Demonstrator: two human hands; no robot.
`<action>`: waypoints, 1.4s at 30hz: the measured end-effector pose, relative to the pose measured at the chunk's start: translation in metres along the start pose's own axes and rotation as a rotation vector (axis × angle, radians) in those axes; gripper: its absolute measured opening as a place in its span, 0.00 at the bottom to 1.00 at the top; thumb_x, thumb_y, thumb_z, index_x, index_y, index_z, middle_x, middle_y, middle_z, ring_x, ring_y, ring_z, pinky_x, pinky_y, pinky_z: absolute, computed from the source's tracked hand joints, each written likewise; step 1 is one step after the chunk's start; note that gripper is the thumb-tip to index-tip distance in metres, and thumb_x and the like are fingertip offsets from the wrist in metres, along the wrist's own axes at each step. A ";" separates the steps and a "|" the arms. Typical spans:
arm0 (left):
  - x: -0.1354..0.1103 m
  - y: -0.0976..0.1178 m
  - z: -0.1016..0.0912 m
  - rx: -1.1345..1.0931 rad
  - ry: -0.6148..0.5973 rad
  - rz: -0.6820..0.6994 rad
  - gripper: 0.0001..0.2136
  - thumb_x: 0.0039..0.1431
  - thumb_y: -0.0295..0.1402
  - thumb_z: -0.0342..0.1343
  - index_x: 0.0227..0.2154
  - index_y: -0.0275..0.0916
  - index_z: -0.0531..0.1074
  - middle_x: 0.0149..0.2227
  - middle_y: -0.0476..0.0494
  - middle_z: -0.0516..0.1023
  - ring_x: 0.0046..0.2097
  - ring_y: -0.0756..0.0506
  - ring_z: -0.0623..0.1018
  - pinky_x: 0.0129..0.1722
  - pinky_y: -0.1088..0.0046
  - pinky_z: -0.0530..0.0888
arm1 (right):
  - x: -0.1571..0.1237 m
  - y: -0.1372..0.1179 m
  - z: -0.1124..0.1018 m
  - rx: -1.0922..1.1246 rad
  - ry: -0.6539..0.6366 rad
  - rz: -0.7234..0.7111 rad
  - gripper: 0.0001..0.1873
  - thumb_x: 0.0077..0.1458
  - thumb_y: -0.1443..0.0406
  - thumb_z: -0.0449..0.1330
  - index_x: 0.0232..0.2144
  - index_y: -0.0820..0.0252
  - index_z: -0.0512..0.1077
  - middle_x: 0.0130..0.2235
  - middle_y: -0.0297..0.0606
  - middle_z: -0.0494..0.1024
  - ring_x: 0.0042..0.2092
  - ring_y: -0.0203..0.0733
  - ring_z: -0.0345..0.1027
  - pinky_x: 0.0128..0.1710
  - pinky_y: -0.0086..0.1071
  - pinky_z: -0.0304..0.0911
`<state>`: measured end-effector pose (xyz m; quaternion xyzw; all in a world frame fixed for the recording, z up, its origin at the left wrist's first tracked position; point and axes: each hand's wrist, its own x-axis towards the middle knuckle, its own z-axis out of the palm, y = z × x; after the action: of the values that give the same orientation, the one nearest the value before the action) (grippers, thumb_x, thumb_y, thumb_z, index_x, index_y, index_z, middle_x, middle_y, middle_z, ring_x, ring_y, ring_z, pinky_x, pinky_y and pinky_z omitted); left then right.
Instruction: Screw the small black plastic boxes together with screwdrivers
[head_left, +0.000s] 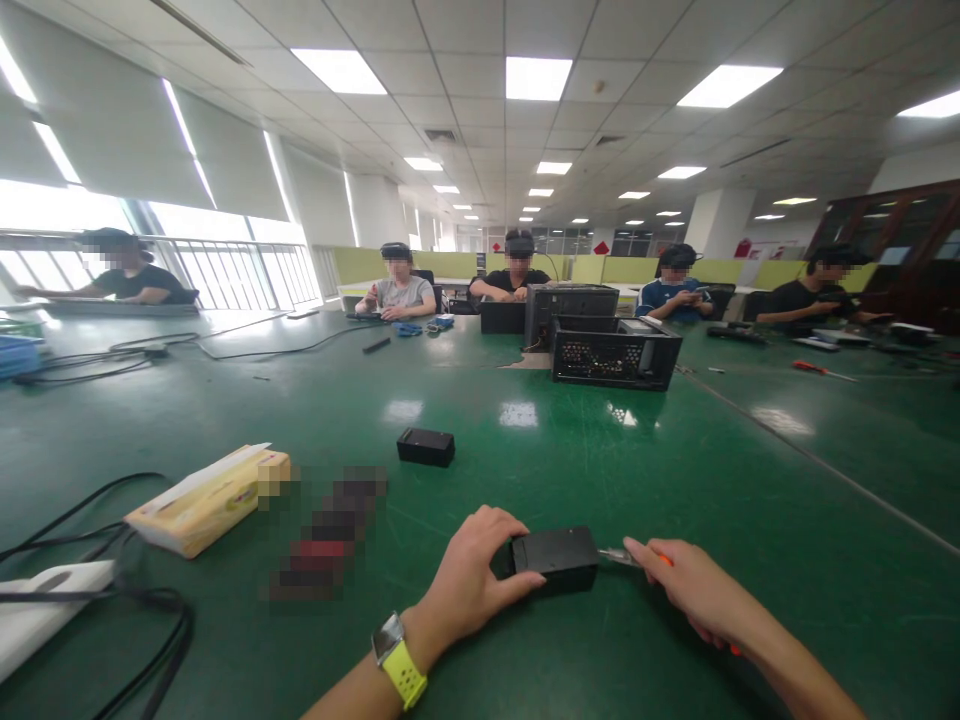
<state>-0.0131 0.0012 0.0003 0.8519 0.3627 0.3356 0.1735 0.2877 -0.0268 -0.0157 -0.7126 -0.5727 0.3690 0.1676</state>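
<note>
My left hand (469, 580) is closed round the left end of a small black box (556, 557) lying on the green table (525, 460). A yellow watch is on that wrist. My right hand (694, 590) grips an orange-handled screwdriver (622, 556) whose metal tip touches the right end of the box. A second small black box (425, 446) lies farther away, untouched.
A tissue box (210, 498) lies at the left, with black cables (112, 560) and a white device (45, 610) beyond it. Black computer cases (611, 352) stand mid-table. Several people sit along the far side. Another screwdriver (821, 370) lies at the right.
</note>
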 end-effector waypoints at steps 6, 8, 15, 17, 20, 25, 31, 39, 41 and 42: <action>0.000 -0.001 0.000 0.047 -0.019 0.041 0.15 0.57 0.42 0.64 0.42 0.38 0.72 0.42 0.40 0.75 0.42 0.40 0.72 0.43 0.62 0.71 | -0.004 -0.005 -0.006 0.161 0.041 -0.087 0.25 0.57 0.42 0.49 0.29 0.57 0.62 0.20 0.24 0.61 0.12 0.27 0.52 0.08 0.21 0.43; 0.000 0.000 0.001 0.027 -0.004 0.034 0.16 0.56 0.40 0.65 0.42 0.38 0.71 0.42 0.40 0.74 0.42 0.40 0.72 0.43 0.63 0.71 | -0.006 -0.009 -0.005 0.235 0.103 -0.161 0.23 0.56 0.42 0.51 0.33 0.56 0.64 0.23 0.25 0.65 0.14 0.27 0.53 0.08 0.22 0.43; -0.001 -0.004 0.003 -0.001 0.015 0.049 0.16 0.57 0.42 0.65 0.42 0.38 0.72 0.42 0.41 0.76 0.43 0.40 0.73 0.44 0.63 0.71 | -0.014 -0.022 0.009 0.229 0.041 -0.253 0.24 0.58 0.45 0.52 0.26 0.58 0.63 0.18 0.25 0.64 0.16 0.28 0.55 0.12 0.21 0.47; 0.000 -0.007 0.004 -0.002 0.029 0.051 0.16 0.57 0.42 0.64 0.42 0.38 0.72 0.42 0.40 0.76 0.43 0.40 0.73 0.44 0.63 0.71 | -0.017 -0.024 0.003 0.299 0.099 -0.195 0.24 0.57 0.44 0.51 0.26 0.57 0.63 0.18 0.25 0.65 0.14 0.28 0.52 0.10 0.22 0.43; 0.000 -0.008 0.004 -0.014 0.067 0.056 0.15 0.58 0.42 0.63 0.42 0.38 0.72 0.41 0.40 0.76 0.42 0.40 0.73 0.43 0.63 0.71 | -0.022 -0.023 -0.016 0.479 0.283 -0.161 0.23 0.54 0.44 0.56 0.27 0.57 0.65 0.15 0.24 0.63 0.13 0.28 0.50 0.10 0.22 0.44; 0.000 -0.004 0.001 -0.012 0.079 0.068 0.16 0.56 0.42 0.64 0.41 0.38 0.72 0.41 0.40 0.76 0.42 0.40 0.73 0.43 0.63 0.71 | -0.026 -0.009 -0.046 0.886 0.612 -0.243 0.16 0.45 0.54 0.66 0.31 0.57 0.68 0.18 0.25 0.63 0.16 0.30 0.54 0.12 0.24 0.50; 0.001 -0.003 0.000 0.006 0.064 0.067 0.17 0.55 0.43 0.65 0.41 0.38 0.73 0.41 0.41 0.76 0.42 0.41 0.73 0.43 0.63 0.71 | -0.045 -0.027 -0.070 0.233 0.835 -0.478 0.04 0.48 0.64 0.57 0.28 0.57 0.71 0.40 0.37 0.77 0.31 0.37 0.69 0.28 0.30 0.62; 0.000 0.002 0.003 0.050 0.077 0.117 0.19 0.54 0.46 0.65 0.42 0.38 0.73 0.41 0.40 0.77 0.41 0.40 0.74 0.42 0.63 0.72 | -0.031 -0.111 -0.029 -0.669 0.105 -0.612 0.36 0.41 0.50 0.67 0.53 0.54 0.71 0.39 0.43 0.82 0.41 0.56 0.75 0.39 0.40 0.64; 0.001 0.004 0.004 0.061 0.075 0.132 0.20 0.54 0.47 0.65 0.41 0.38 0.74 0.40 0.40 0.77 0.41 0.39 0.74 0.41 0.63 0.72 | -0.024 -0.122 -0.015 -0.829 0.021 -0.631 0.31 0.38 0.49 0.68 0.45 0.55 0.76 0.37 0.45 0.82 0.40 0.60 0.76 0.37 0.41 0.65; 0.001 0.004 0.004 0.063 0.074 0.137 0.20 0.53 0.48 0.65 0.41 0.38 0.74 0.40 0.40 0.77 0.41 0.39 0.74 0.41 0.63 0.72 | -0.022 -0.125 -0.010 -0.892 -0.004 -0.644 0.24 0.40 0.51 0.67 0.40 0.56 0.77 0.35 0.45 0.82 0.38 0.59 0.76 0.35 0.40 0.64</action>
<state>-0.0075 -0.0011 -0.0001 0.8667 0.3202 0.3663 0.1098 0.2062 -0.0093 0.0809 -0.5027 -0.8629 0.0220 -0.0472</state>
